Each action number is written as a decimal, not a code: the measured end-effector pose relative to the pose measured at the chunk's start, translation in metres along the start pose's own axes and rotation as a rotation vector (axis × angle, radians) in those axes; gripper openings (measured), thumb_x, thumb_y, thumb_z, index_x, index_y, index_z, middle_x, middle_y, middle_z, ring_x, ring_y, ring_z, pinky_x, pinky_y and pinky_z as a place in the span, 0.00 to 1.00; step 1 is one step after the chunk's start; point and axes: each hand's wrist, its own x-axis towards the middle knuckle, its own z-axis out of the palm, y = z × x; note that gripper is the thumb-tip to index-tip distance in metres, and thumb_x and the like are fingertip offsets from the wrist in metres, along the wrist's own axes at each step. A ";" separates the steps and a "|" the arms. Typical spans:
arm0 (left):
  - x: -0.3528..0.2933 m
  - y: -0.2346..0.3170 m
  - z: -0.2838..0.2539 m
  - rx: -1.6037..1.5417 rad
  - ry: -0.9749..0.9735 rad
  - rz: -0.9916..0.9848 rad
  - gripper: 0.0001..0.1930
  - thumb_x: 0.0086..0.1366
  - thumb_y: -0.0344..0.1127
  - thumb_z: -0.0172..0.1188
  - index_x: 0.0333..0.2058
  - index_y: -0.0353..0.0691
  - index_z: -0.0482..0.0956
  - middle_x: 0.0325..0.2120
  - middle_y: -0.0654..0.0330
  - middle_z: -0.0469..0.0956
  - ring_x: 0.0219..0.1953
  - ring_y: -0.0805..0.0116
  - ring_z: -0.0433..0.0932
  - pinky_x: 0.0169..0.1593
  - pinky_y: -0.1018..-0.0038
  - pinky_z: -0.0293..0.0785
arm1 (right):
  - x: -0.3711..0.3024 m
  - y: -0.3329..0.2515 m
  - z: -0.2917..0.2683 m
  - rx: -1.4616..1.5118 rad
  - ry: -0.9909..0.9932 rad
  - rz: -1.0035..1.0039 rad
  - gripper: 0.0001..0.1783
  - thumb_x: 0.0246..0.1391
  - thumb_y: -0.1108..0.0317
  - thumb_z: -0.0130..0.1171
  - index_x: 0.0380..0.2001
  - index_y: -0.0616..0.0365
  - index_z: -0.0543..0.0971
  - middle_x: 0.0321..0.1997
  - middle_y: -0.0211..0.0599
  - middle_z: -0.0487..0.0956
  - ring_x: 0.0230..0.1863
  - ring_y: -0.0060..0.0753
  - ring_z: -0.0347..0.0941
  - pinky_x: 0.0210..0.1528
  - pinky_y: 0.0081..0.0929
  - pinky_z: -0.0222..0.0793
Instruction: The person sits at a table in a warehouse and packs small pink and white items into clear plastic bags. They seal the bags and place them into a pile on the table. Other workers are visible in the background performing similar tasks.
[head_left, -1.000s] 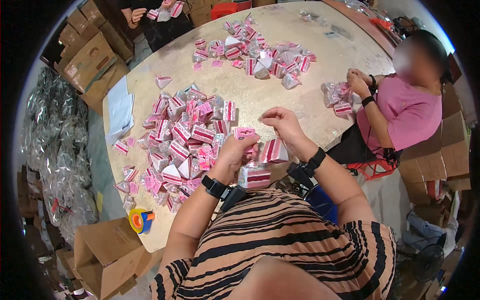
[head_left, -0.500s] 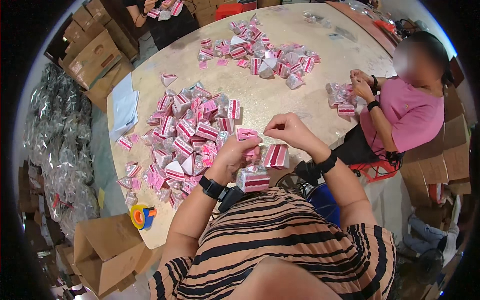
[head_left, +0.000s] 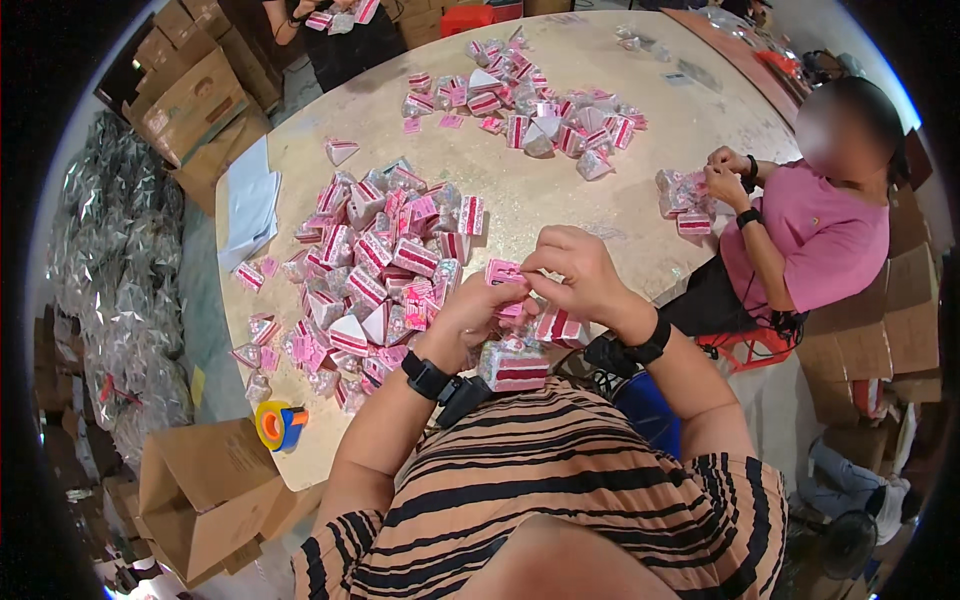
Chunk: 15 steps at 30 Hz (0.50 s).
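My left hand [head_left: 478,312] is closed on a small pink card [head_left: 503,271], held up near the table's front edge. Right beside it, my right hand [head_left: 582,272] has its fingertips pinched together at the card's edge; what lies between them is too small to make out. Below my hands hang two wrapped toy cake slices: a red-and-white layered slice [head_left: 517,367] close to my striped top, and another slice [head_left: 563,329] partly hidden under my right hand. To the left of my hands spreads a big pile of similar bagged slices [head_left: 370,250] with pink cards.
On the round table [head_left: 380,130] lie a second pile of slices [head_left: 540,110], white papers [head_left: 250,205] and a tape roll [head_left: 272,425]. An open carton [head_left: 210,490] stands at lower left. A co-worker in pink [head_left: 820,220] sits at right; another person [head_left: 350,50] is at far left.
My right hand has come left and down to meet the card in my left hand. The two hanging slices have shifted slightly, one now more covered by my right hand.
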 end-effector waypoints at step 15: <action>0.008 -0.008 -0.006 0.021 -0.027 -0.023 0.06 0.58 0.27 0.52 0.34 0.35 0.74 0.21 0.57 0.78 0.15 0.74 0.71 0.17 0.81 0.61 | -0.001 0.009 0.004 -0.155 -0.125 -0.141 0.07 0.34 0.69 0.62 0.20 0.55 0.74 0.20 0.32 0.68 0.24 0.36 0.68 0.26 0.31 0.60</action>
